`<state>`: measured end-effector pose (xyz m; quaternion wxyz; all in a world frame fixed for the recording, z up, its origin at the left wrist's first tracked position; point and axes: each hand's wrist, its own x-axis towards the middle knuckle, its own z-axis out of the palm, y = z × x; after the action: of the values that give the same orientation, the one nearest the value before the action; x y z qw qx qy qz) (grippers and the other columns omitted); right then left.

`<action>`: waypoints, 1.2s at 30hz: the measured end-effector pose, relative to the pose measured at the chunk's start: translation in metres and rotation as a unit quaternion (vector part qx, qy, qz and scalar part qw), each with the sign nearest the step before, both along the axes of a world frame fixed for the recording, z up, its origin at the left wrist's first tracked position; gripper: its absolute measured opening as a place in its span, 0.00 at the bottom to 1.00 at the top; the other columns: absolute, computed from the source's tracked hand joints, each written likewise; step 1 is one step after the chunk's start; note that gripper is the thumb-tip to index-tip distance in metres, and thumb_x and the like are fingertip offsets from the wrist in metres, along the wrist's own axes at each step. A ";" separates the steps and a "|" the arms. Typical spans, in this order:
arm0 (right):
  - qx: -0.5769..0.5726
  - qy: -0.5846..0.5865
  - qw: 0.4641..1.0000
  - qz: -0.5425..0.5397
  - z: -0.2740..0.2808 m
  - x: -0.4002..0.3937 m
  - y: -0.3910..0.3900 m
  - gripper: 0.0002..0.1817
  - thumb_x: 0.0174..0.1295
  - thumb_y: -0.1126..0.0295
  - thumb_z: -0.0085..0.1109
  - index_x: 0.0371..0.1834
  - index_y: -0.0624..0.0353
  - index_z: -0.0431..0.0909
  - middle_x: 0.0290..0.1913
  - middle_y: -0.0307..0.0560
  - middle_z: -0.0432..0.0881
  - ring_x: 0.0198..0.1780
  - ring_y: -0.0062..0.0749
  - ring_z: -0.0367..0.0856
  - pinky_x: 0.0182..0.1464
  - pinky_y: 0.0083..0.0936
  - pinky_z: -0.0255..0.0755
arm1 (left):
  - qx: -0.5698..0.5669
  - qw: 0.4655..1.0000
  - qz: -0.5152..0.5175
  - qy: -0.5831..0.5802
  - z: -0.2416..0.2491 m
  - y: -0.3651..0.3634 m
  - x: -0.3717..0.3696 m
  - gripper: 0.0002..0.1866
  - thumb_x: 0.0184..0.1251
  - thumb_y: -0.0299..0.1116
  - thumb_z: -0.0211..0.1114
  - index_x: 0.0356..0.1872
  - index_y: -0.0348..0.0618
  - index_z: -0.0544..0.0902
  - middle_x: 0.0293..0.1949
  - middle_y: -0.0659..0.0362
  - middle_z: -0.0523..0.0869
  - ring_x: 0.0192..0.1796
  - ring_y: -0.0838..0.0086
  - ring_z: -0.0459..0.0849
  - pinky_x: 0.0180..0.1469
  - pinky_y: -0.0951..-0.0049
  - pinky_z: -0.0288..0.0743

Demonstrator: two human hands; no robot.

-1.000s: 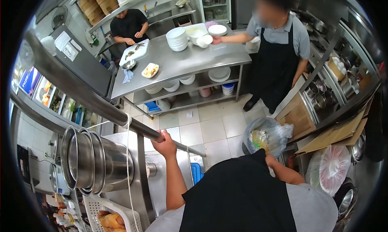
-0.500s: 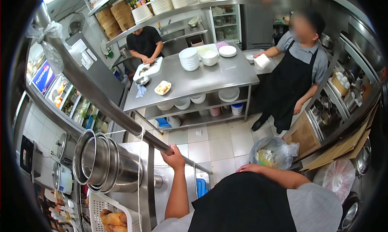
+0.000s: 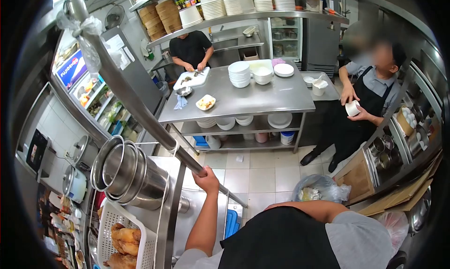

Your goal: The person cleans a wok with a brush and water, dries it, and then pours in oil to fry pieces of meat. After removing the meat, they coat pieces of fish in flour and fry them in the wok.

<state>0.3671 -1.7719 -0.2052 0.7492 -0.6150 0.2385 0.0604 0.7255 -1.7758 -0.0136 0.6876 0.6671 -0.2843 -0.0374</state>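
Observation:
My left hand (image 3: pixel 206 180) is wrapped round a slanted metal pole (image 3: pixel 185 159) of the rack beside me. The back of my right hand (image 3: pixel 280 205) shows only in part at the front of my black apron (image 3: pixel 276 238); its fingers are hidden behind the cloth. Left of the pole, nested steel pots (image 3: pixel 150 182) lie tipped on a steel counter (image 3: pixel 199 222). Below them, a white perforated basket (image 3: pixel 149 238) holds roasted poultry (image 3: pixel 125 241). A white string runs down past the pots.
A steel table (image 3: pixel 253 98) carries stacked bowls (image 3: pixel 239 74) and a plate of food (image 3: pixel 206 102). One co-worker (image 3: pixel 192 48) cuts on a white board (image 3: pixel 194 81). Another co-worker (image 3: pixel 365 95) holds a white container (image 3: pixel 352 108). A lined bin (image 3: pixel 318 189) stands ahead right.
My view has shifted, and my right hand has slipped further out of sight. The right-hand co-worker now has both hands on a white container; another stands on the side counter. My left grip remains.

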 end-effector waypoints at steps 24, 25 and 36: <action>0.095 0.021 0.968 -0.230 -0.007 0.082 -0.043 0.13 0.69 0.63 0.67 0.51 0.56 0.82 0.33 0.36 0.80 0.34 0.23 0.76 0.38 0.26 0.73 | -0.046 0.998 0.023 0.044 -0.021 -0.010 0.005 0.15 0.68 0.28 0.68 0.47 0.31 0.73 0.40 0.53 0.81 0.38 0.70 0.81 0.45 0.68 0.77; 0.145 0.007 0.954 -0.263 -0.003 0.076 -0.054 0.14 0.69 0.61 0.67 0.52 0.54 0.81 0.32 0.36 0.80 0.32 0.23 0.74 0.36 0.23 0.70 | -0.055 0.997 0.025 0.057 -0.015 -0.009 0.001 0.13 0.68 0.27 0.68 0.44 0.33 0.74 0.36 0.54 0.81 0.36 0.72 0.81 0.43 0.70 0.76; -0.071 -0.103 0.991 0.047 0.086 0.129 -0.168 0.31 0.70 0.56 0.69 0.71 0.59 0.71 0.51 0.44 0.84 0.48 0.26 0.82 0.54 0.28 0.77 | -0.002 0.991 0.101 0.091 0.014 -0.015 -0.015 0.06 0.68 0.26 0.66 0.36 0.38 0.76 0.30 0.56 0.82 0.29 0.72 0.82 0.35 0.68 0.78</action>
<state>0.4965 -1.9403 -0.1188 0.7203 -0.6804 0.1341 0.0146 0.7107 -1.7903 0.0007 0.7120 0.6851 -0.1514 -0.0281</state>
